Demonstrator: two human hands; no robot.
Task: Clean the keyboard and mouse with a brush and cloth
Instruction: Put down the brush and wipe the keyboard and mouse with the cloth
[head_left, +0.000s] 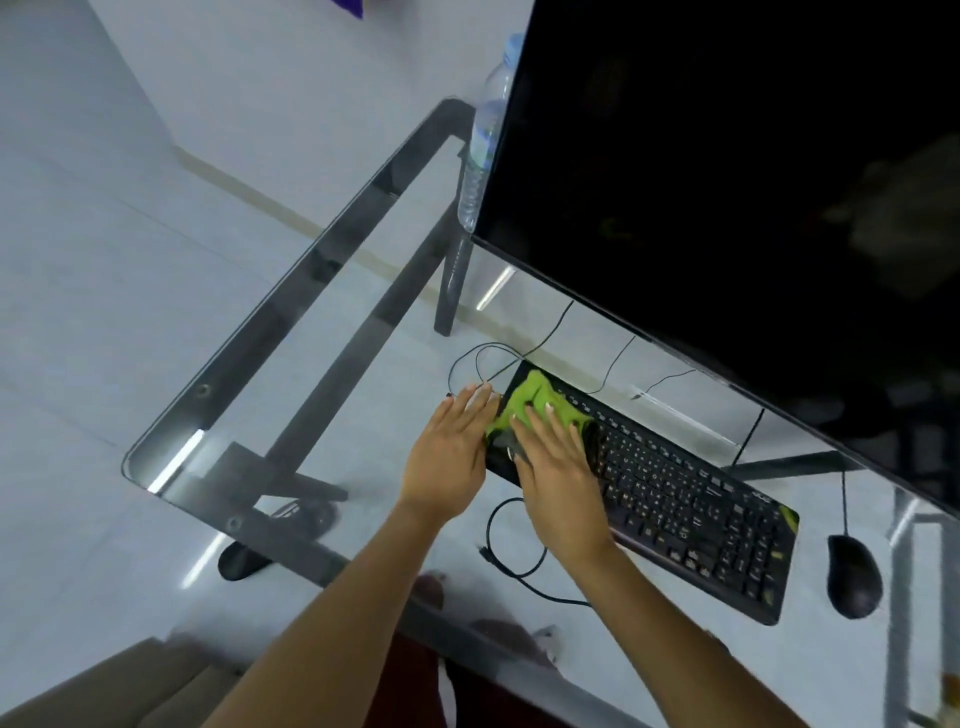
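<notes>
A black keyboard (691, 504) lies on the glass desk (291, 410), slanting from upper left to lower right. A green cloth (535, 395) covers its left end. My right hand (558, 467) presses flat on the cloth, fingers spread over it. My left hand (452, 452) rests flat on the glass beside the keyboard's left edge, fingertips touching the edge and the cloth. A second green scrap (789, 517) sits at the keyboard's far right corner. The black mouse (853, 577) lies right of the keyboard. No brush is visible.
A large dark monitor (727, 171) stands just behind the keyboard. A clear water bottle (485, 130) stands at its left edge. Thin black cables (511, 558) loop on the glass behind and in front of the keyboard. The desk's rounded corner (130, 467) is at left.
</notes>
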